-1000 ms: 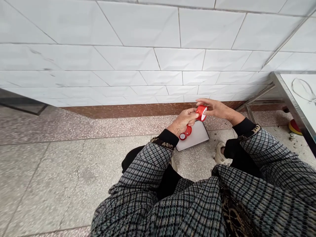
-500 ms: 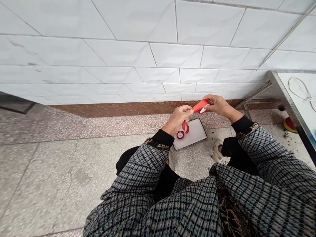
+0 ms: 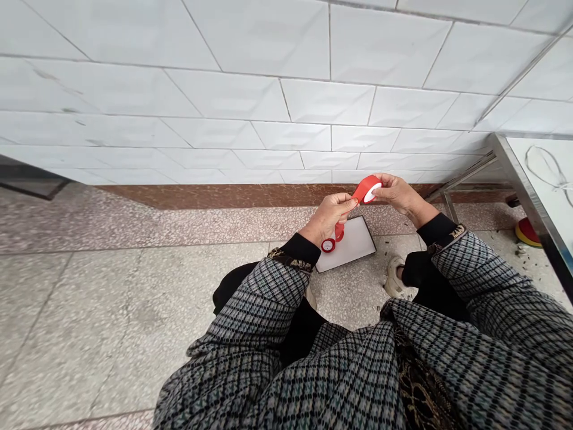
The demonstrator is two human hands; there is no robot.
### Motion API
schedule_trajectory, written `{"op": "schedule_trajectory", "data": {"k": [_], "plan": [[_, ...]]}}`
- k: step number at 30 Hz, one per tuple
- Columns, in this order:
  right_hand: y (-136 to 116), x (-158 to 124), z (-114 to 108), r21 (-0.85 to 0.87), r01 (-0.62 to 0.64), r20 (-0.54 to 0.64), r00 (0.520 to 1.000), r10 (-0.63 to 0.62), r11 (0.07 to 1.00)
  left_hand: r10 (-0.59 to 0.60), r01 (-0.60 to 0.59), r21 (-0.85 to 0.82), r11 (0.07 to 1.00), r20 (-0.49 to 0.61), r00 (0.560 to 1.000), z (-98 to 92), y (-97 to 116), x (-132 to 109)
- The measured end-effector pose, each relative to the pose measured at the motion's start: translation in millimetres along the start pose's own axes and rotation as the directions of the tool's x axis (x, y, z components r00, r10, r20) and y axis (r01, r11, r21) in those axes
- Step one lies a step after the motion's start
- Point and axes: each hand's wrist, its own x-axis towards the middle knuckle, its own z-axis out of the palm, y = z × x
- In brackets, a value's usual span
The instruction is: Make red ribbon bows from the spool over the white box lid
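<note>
Between my hands is a roll of red ribbon (image 3: 367,184) with a white core. My right hand (image 3: 396,192) grips the roll at its right side, with the thumb at the core. The fingers of my left hand (image 3: 330,214) are pinched on the ribbon's flat strip, close to the roll. Below my left hand a loose red loop (image 3: 339,232) hangs over a shallow white tray with a dark rim (image 3: 353,242). Beside the loop is a small round red piece with a white face (image 3: 328,245); whether it rests on the tray, I cannot tell.
A white tiled wall (image 3: 224,125) rises in front, with a brown skirting (image 3: 224,196) at its foot. On the right stands a metal-framed table (image 3: 544,173) with a white cord (image 3: 548,164) on it. A red and yellow round object (image 3: 528,232) lies on the speckled floor (image 3: 147,322).
The roll has turned so its white core faces me more. My left hand has come slightly right and the strip between my hands looks shorter. The view has shifted a little.
</note>
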Motion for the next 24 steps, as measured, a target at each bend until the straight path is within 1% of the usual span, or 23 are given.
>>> {"op": "schedule_trajectory", "data": {"k": [2,5,9,11,15,19,22,24], "plan": [[1.9,0.5,1.3,0.049,-0.014,-0.019,1.000,0.015,0.999,-0.012,0.012,-0.014,1.000,-0.018,1.000,1.0,-1.3,0.5],[2.0,-0.4,2.6,0.094,-0.025,-0.007,1.000,0.026,0.995,-0.007,0.003,-0.078,0.997,-0.053,0.999,1.7,-1.6,0.9],[0.4,-2.3,4.6,0.108,-0.028,0.011,1.000,0.027,0.994,0.016,-0.032,-0.178,0.983,-0.089,0.996,1.9,-0.5,1.3],[0.4,-2.3,6.2,0.113,-0.039,0.008,0.999,0.039,0.993,0.016,-0.035,-0.202,0.979,-0.097,0.995,2.3,-1.0,1.7],[2.7,-1.2,10.5,0.142,-0.034,0.004,0.999,0.034,0.989,-0.017,0.003,-0.160,0.987,-0.083,0.996,4.2,-5.5,2.5],[6.5,-2.1,15.0,0.176,-0.044,0.002,0.999,0.044,0.983,-0.010,0.002,-0.095,0.996,-0.088,0.996,5.7,-10.0,2.4],[8.5,-3.2,18.1,0.182,-0.055,0.001,0.998,0.055,0.982,-0.018,0.012,-0.077,0.997,-0.087,0.996,6.7,-11.7,2.0],[9.2,-3.5,19.3,0.197,-0.063,-0.007,0.998,0.066,0.978,-0.011,0.003,-0.078,0.997,-0.111,0.994,7.9,-12.6,2.0]]}}
